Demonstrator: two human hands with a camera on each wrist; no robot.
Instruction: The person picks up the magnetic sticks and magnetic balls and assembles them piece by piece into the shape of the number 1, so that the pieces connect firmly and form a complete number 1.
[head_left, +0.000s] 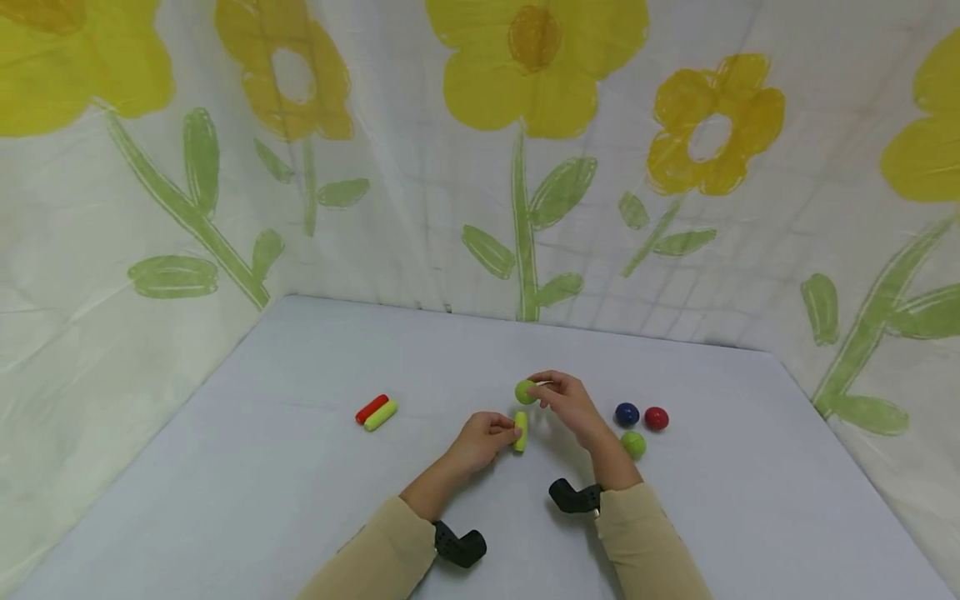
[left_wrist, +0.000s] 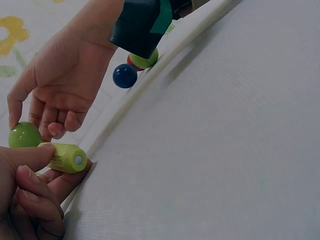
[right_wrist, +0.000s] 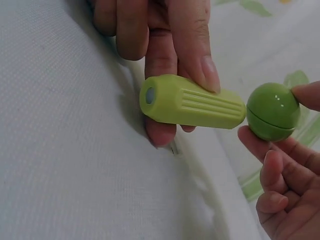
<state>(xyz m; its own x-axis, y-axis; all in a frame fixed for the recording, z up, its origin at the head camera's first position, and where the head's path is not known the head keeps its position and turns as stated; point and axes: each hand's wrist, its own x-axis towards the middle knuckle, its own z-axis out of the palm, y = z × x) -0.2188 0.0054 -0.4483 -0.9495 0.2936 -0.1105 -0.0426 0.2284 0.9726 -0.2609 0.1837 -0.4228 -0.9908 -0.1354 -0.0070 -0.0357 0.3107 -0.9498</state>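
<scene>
Between thumb and fingers, my left hand (head_left: 477,442) pinches a yellow-green toy magnetic stick (right_wrist: 195,105). Ridges run along its side, and a small grey disc shows in one end. My right hand (head_left: 573,408) pinches a green ball (right_wrist: 272,112) with a seam around it, its other fingers loosely bent. In the right wrist view the ball is right at the stick's far end. The left wrist view shows the ball (left_wrist: 24,135) just behind the left thumb, with the stick's disc end (left_wrist: 75,159) facing the camera.
Left on the white table (head_left: 315,500) lie a red stick (head_left: 371,409) and a yellow-green stick (head_left: 381,415), side by side. Beside my right forearm are a blue ball (head_left: 627,414), a red ball (head_left: 656,418) and another green ball (head_left: 633,445). A flower-printed curtain (head_left: 405,208) hangs behind.
</scene>
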